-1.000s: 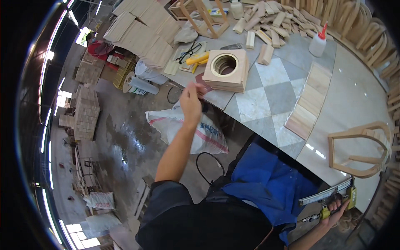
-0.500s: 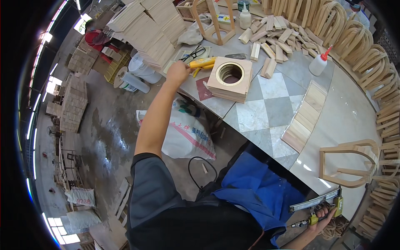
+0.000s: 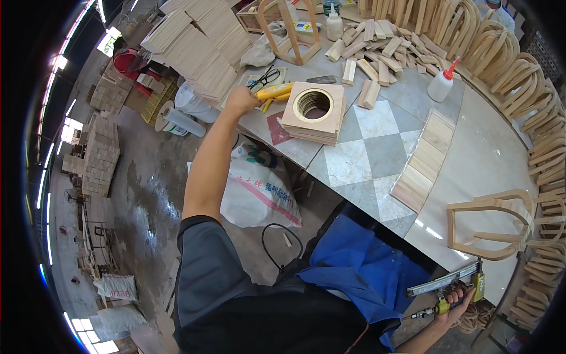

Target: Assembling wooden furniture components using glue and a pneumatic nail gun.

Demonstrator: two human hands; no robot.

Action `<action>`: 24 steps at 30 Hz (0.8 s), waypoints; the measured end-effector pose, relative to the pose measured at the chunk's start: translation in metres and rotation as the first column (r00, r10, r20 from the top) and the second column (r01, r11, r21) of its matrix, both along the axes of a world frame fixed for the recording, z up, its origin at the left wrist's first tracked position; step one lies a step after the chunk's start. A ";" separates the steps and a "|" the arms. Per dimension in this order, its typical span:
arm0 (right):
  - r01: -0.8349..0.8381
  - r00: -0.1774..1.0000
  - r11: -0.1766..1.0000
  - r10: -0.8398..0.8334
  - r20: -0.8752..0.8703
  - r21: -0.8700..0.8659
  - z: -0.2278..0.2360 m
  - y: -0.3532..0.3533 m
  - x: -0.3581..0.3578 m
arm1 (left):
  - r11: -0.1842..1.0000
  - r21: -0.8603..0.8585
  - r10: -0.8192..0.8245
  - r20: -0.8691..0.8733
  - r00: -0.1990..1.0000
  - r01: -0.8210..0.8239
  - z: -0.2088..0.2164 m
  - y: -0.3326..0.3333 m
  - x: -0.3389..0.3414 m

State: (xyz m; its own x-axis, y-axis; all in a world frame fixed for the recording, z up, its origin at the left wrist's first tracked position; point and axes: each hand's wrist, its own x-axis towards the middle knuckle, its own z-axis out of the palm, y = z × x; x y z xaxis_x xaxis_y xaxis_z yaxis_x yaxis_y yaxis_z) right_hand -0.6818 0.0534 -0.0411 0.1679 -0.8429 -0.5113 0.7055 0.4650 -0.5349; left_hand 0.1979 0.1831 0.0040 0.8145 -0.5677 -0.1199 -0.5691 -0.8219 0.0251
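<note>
Yellow tool (image 3: 275, 91) under left hand (image 3: 240, 100), tabletop (image 3: 377, 153).

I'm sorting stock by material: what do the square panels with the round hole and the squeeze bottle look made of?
The stack of square panels looks like pale unfinished plywood: raw matte faces, layered edges. The squeeze bottle looks like soft translucent white plastic with a red nozzle.

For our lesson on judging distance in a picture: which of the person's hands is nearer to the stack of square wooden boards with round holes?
Left. The left hand is beside the stack of square boards, gripping a yellow tool. The right hand is far off at the near table edge, holding a nail gun.
</note>
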 end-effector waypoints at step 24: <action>0.171 0.982 0.970 -0.181 0.043 0.174 0.017 -0.004 0.046 | 0.679 -0.715 -0.378 -0.536 0.755 -0.168 0.071 0.009 -0.313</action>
